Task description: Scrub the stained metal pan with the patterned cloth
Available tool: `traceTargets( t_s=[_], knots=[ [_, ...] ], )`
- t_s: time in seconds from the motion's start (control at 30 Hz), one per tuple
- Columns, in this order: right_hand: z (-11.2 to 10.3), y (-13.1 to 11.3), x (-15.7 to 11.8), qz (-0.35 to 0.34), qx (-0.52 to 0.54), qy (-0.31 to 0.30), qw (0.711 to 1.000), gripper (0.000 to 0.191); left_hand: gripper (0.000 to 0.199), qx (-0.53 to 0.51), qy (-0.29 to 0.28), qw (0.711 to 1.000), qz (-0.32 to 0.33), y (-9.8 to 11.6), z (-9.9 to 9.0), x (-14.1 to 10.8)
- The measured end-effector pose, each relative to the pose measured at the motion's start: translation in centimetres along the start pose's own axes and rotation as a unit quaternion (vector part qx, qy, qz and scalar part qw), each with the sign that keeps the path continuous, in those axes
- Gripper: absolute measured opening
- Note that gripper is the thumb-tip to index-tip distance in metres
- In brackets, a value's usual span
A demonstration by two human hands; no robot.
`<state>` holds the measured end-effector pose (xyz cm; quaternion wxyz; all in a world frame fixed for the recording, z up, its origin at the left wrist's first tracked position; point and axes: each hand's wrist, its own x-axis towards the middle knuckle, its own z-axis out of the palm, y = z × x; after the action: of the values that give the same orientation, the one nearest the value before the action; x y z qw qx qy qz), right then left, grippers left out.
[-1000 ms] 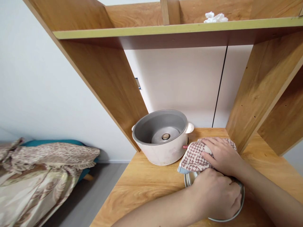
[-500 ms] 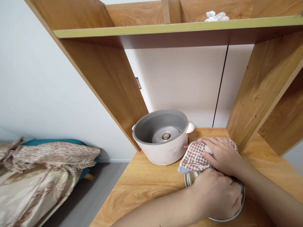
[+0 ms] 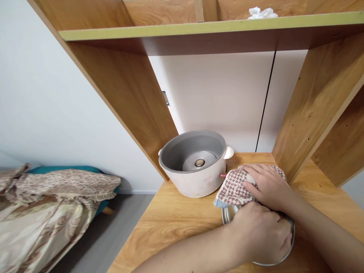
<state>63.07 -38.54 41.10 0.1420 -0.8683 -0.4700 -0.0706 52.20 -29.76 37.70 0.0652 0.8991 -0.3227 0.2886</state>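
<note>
A shiny metal pot is in front of me, tilted, its rim partly showing on both sides of my wrist and knuckles. My left hand is closed at the pot, its fingers curled down and their tips hidden. Just beyond it, my right hand presses a brown-and-white patterned cloth with a blue edge against the pot's far side. The fingers lie over the cloth, with the thumb toward me. To the left of the cloth stands a white cooker body with a grey inside and a round centre piece.
All this rests on a wooden desk between upright wooden panels. Overhead runs a shelf with a yellow-green edge, holding crumpled white tissue. At left, a patterned cover drapes a low teal piece of furniture.
The view has tilted very slightly downward. Both hands, the cloth and the pot stay almost in the same place.
</note>
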Motion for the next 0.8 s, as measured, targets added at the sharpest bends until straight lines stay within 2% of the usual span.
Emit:
traceTargets(
  t_s=[0.37,0.53,0.7,0.8],
  knots=[
    [0.12,0.08,0.01,-0.002,0.000,0.007,1.000,0.048,0.024,-0.004,0.081,0.997,0.001,0.02,0.26,-0.12],
    [0.10,0.06,0.00,0.000,-0.002,0.004,1.000,0.048,0.023,-0.002,0.064,0.998,-0.002,0.03,0.17,-0.19],
    [0.16,0.08,0.00,-0.001,-0.001,0.006,1.000,0.049,0.023,0.003,0.006,1.000,0.000,0.05,-0.04,-0.04],
    [0.16,0.09,0.00,0.001,-0.002,0.004,1.000,0.049,0.023,-0.001,0.014,1.000,0.001,0.06,0.00,-0.02]
  ],
)
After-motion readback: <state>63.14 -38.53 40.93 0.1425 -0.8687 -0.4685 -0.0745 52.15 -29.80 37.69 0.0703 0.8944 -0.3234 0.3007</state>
